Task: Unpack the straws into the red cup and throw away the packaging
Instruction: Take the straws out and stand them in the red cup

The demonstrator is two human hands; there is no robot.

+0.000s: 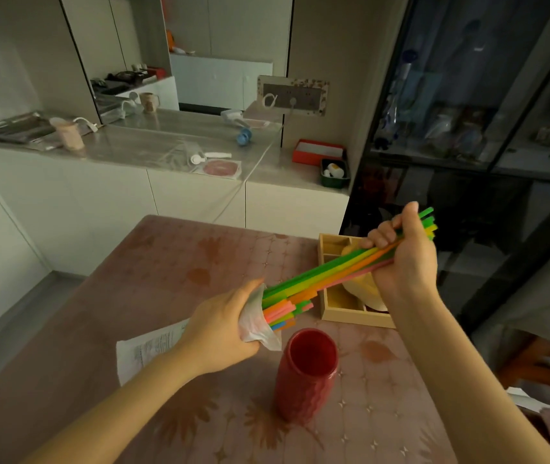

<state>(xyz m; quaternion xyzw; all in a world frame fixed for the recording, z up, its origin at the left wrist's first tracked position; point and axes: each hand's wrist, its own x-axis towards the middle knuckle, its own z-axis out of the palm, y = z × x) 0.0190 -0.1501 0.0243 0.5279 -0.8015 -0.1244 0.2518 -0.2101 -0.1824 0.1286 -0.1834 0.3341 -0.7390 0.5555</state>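
A bundle of coloured straws [334, 269], green, yellow, orange and pink, stretches diagonally above the table. My right hand [401, 262] is closed around its upper end. My left hand [223, 326] grips the crumpled clear plastic packaging [253, 316], which still covers the lower ends of several straws. Some shorter-showing straws poke out of the bag by my left thumb. The red cup [307, 373] stands upright and empty on the table, just below and right of my left hand.
A printed paper sheet [143, 349] lies on the pink patterned table [200, 262] under my left forearm. A wooden compartment box [344, 303] holding a pale object sits behind the cup. A counter with cups and clutter lies beyond; a dark glass cabinet stands at right.
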